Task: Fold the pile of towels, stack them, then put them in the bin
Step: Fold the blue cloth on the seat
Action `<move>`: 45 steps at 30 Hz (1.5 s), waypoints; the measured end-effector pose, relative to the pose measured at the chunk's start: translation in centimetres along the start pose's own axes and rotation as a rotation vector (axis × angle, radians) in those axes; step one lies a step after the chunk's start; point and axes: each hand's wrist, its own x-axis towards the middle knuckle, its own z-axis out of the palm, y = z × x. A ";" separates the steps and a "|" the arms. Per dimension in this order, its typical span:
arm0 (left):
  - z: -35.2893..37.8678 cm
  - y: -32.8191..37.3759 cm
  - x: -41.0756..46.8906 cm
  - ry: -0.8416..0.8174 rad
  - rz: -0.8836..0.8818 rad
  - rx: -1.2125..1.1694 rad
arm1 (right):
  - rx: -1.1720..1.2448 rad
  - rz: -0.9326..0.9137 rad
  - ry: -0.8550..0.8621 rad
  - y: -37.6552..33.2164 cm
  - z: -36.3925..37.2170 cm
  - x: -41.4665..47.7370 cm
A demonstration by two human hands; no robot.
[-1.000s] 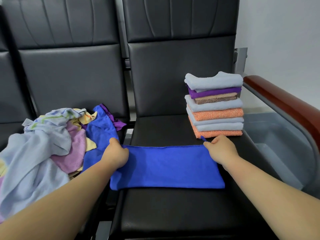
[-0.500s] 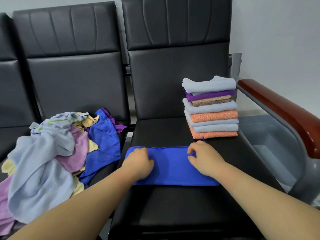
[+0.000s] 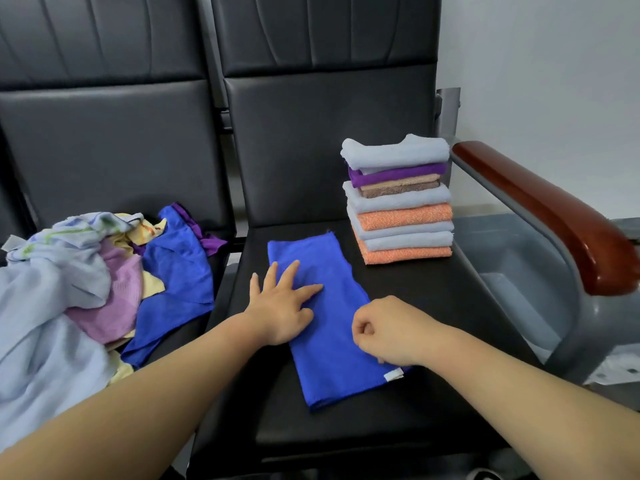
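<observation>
A waiting area of an office or public building is suggested by a row of linked black padded seats (image 3: 329, 133), closed at its right end by a wood-topped metal armrest (image 3: 540, 209) and backed by a plain pale wall (image 3: 554, 64)

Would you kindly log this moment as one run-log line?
step: folding blue towel | left hand: flat on towel | right hand: grips towel edge | folded stack: behind towel | loose pile: to left

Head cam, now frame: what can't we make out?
Head view throughout:
- Right hand: fingertips curled under; grip on the blue towel unclear.
- Bin: interior partly hidden by the armrest, cut by right edge.
- Unfolded pile: cut off at left edge; lower towels buried.
- Towel tag: too small to read.
</observation>
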 end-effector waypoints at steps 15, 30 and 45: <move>-0.2 2.7 -9.0 -0.075 0.033 -0.875 | 0.045 -0.053 0.081 0.5 1.2 0.1; -1.7 1.8 -10.5 0.170 -0.059 -0.870 | 0.210 -0.039 -0.043 -0.6 1.0 -2.6; -6.5 -2.6 -10.4 -0.237 -0.411 -1.243 | 1.006 0.241 -0.135 -0.4 -1.5 -0.7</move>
